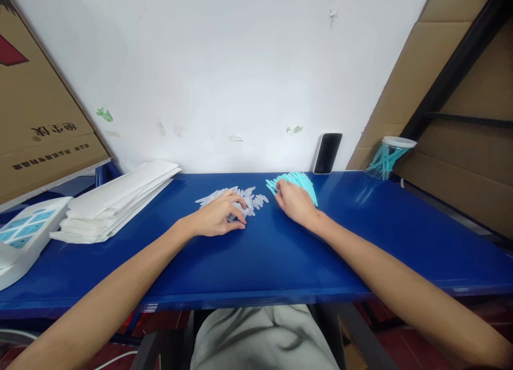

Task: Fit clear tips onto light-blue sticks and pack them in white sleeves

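Note:
On the blue table lies a loose pile of small translucent pieces (255, 200), with my left hand (220, 214) over its near left part. The fingers of that hand are curled but apart, and nothing shows between them. To the right, a fanned bundle of turquoise sticks (301, 180) rests near the wall. My right hand (294, 201) is at the bundle's near left side, with its fingers pressed together; whatever they hold, if anything, is hidden.
White paper sleeves (120, 196) are stacked at the left, beside a white tray with blue parts (34, 231). A black phone (327, 153) leans on the wall. A clear jar of turquoise sticks (387, 159) stands at the right. Cardboard (48, 102) flanks the blue table (256, 268).

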Demonstrator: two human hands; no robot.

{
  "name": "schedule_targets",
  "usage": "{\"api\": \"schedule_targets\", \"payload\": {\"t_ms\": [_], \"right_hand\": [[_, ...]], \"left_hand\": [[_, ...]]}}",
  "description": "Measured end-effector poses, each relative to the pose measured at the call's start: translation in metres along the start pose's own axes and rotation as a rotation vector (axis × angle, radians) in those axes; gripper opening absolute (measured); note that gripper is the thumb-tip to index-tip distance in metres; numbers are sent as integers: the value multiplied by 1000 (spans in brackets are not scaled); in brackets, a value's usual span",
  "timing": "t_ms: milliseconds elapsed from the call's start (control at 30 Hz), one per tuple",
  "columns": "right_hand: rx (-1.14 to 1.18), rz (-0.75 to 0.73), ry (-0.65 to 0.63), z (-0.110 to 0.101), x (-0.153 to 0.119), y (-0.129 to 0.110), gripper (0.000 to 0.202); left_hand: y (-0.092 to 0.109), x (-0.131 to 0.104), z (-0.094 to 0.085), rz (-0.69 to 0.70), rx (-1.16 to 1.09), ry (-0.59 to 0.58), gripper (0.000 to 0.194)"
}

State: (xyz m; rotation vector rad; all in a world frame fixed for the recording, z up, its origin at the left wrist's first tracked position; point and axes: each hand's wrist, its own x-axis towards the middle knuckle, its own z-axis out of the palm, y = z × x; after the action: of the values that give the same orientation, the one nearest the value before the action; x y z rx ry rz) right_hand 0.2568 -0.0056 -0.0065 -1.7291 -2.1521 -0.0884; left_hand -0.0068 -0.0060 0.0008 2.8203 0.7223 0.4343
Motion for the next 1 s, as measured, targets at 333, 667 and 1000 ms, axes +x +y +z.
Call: {"api": "schedule_targets", "payload": {"t_ms": [333,667,1000], "right_hand": [[-241,22,-102,3,-2,-7,32],[-346,-34,-203,10,-4,-18,30],[-102,-104,-14,5,-7,-15,38]], "left_hand": [[11,9,21,72,-8,113,13],[10,14,27,175,87,384,14],[-6,13,23,42,93,562,18]]}}
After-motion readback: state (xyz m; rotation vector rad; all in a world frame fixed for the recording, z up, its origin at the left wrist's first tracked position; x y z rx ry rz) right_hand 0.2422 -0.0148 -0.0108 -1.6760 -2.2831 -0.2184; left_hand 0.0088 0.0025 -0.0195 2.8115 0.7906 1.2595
